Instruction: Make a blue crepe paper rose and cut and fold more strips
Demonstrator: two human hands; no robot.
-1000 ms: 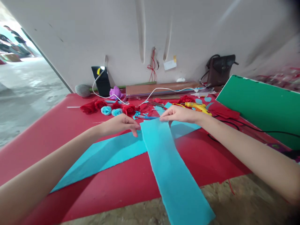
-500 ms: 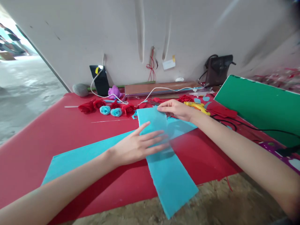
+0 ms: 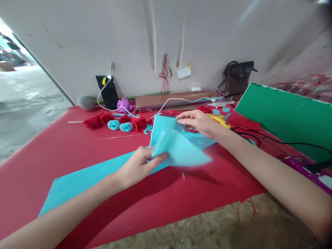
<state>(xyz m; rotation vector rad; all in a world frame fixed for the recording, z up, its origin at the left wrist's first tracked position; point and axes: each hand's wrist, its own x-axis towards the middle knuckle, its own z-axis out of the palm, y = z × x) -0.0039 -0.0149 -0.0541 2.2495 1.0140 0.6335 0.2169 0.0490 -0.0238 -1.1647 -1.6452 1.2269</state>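
Note:
A short strip of light-blue crepe paper [image 3: 181, 147] is lifted and bent over between my two hands, its loose end blurred. My left hand [image 3: 138, 164] is closed on its lower left part, fingers curled with the paper pinched in them. At the strip's far right corner, my right hand [image 3: 201, 121] pinches the edge between thumb and fingers. Beneath lies a longer blue crepe paper strip [image 3: 85, 178], stretched slantwise across the red table covering [image 3: 145, 214]. A small blue scrap [image 3: 184, 177] rests on the red surface in front.
Red paper roses [image 3: 93, 121] and blue paper roses [image 3: 126, 127] line the back left. A yellow glue gun [image 3: 219, 120] lies behind my right wrist. A phone [image 3: 107, 92] leans on the wall. A green board [image 3: 287, 117] and a purple power strip [image 3: 307, 173] stand right.
My left hand, spread flat on the short strip before, has closed on it. The strip's near end has come up off the table edge and folded over. My right hand still pinches the far corner.

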